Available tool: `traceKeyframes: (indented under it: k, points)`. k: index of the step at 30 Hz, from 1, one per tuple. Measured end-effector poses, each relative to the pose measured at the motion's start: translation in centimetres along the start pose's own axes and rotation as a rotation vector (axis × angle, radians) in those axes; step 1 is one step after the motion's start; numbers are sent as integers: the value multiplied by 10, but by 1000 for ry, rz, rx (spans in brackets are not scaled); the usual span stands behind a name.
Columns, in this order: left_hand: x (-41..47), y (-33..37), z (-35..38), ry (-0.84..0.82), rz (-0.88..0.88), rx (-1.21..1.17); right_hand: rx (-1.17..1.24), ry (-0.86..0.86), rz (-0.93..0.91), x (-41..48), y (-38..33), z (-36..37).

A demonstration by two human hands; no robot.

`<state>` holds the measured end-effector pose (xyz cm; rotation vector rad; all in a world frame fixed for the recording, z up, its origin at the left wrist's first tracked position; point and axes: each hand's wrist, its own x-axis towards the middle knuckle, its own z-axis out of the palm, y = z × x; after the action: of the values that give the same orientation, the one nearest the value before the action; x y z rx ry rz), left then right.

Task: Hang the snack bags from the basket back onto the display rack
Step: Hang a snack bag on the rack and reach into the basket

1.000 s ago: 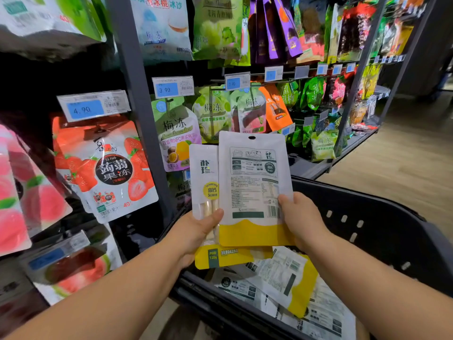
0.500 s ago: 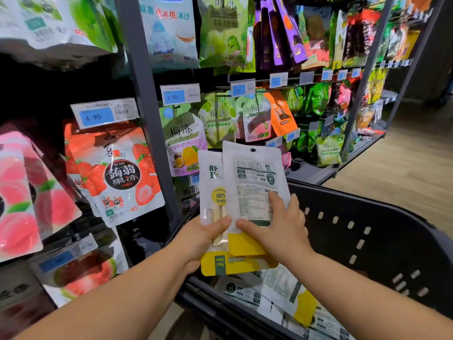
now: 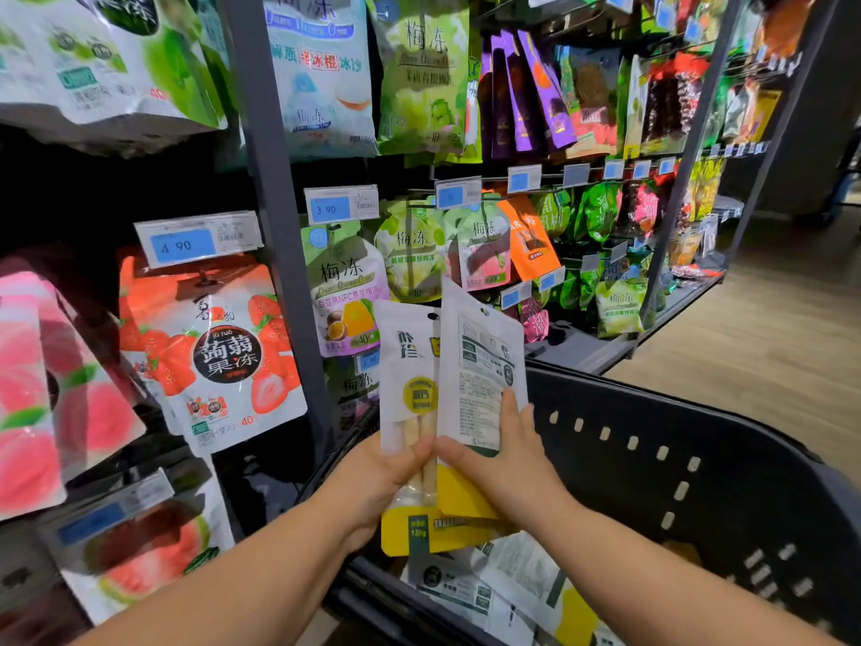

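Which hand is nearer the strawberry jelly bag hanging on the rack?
Left. The left hand sits right of and below the strawberry jelly bag, gripping a yellow-bottomed snack bag; the right hand, holding a second snack bag, is farther right, by the basket.

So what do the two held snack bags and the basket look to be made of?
The snack bags: thin plastic film, it seems, matte white with a yellow base; they flex, and one has a clear window showing sticks inside. The basket: probably rigid moulded plastic, dark and semi-matte, with punched slots in its wall.
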<state>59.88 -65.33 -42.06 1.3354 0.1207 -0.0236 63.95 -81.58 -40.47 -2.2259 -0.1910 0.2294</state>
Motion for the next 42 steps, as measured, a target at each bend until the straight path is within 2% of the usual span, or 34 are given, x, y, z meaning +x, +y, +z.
traceKeyframes:
  k: [4, 9, 12, 15, 23, 27, 32, 35, 40, 42]
  points:
    - [-1, 1, 2, -32, 59, 160, 146, 13, -45, 5, 1, 6]
    - [-1, 1, 3, -61, 82, 254, 349, -82, -61, 1, -1, 5]
    - [1, 0, 2, -33, 67, 234, 407, -91, -74, -3, -3, -2]
    - [3, -2, 0, -30, 55, 216, 345, -81, -91, -5, -2, -11]
    - [2, 0, 3, -4, 48, 184, 315, 179, -66, 3, 10, -20]
    - [2, 0, 2, 97, 43, 100, 309, 237, -58, 10, 16, -31]
    - [7, 2, -5, 233, 62, -31, 443, 289, -109, 17, 18, -58]
    - [7, 8, -7, 278, 78, -85, 522, 279, -124, 20, 18, -76]
    - [2, 29, -19, 294, 113, -154, 753, 173, -267, 15, 15, -103]
    - [-4, 42, -22, 282, 145, -135, 776, 133, -318, 11, 8, -109]
